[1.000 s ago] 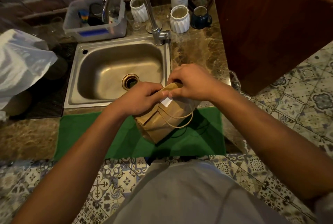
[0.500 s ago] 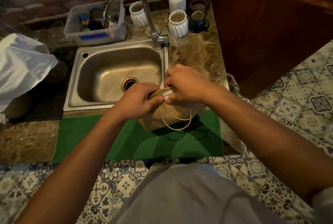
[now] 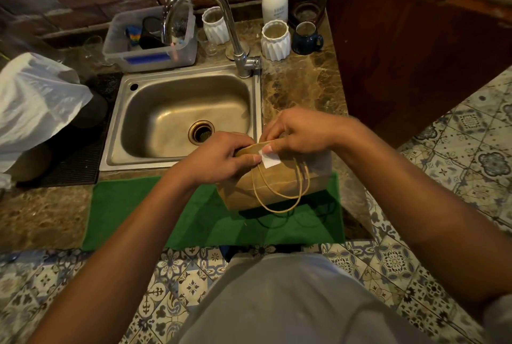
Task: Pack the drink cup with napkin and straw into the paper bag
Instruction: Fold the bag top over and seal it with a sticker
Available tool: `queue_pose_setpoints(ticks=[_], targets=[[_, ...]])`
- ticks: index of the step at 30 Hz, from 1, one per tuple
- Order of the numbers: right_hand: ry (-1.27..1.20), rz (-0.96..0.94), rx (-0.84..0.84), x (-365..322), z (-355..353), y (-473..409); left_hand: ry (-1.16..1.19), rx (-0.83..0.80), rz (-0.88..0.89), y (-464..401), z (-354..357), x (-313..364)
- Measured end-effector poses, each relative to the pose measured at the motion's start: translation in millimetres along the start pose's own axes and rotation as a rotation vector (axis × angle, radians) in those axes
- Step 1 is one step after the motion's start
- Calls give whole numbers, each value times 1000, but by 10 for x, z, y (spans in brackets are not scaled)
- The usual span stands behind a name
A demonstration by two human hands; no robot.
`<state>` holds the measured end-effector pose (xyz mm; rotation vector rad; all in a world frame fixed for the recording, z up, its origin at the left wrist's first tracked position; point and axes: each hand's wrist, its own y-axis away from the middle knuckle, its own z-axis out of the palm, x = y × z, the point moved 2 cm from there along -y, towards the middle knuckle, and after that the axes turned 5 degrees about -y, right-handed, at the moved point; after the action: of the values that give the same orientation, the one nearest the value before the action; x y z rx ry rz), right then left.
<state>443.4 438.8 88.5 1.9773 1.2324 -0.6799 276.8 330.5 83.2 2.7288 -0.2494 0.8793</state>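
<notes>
Fingers (image 3: pixel 253 159) of both hands still pinch the paper bag (image 3: pixel 277 186) top — now upright; white sticker (image 3: pixel 270 159) between.

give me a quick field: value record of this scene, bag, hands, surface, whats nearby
bag: brown paper bag standing on the green mat, top folded over, cord handles hanging down its front
seal: small white sticker at the fold
left hand: pinching the folded top
right hand: pressing the fold at the sticker
cup, napkin, straw: not visible
nearby: steel sink behind the bag, soap dispenser by the wall
</notes>
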Motion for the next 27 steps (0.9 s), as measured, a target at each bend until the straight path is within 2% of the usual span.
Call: queue_pose_setpoints(ticks=[6,11,16,22,27], targets=[[23,64,4,35,82,-3,-6,1,-36,7,111,7],[167,79,37,35,207,-56,-40,-2,-26,10,95,22],[253,123,-61,42,124,-8,-40,-3,-61,20,116,0],[247,37,100,-109,186,-53,-39,-18,-44,33,120,13],[257,66,52,-77,169,-15,-50,-7,-39,78,112,3]])
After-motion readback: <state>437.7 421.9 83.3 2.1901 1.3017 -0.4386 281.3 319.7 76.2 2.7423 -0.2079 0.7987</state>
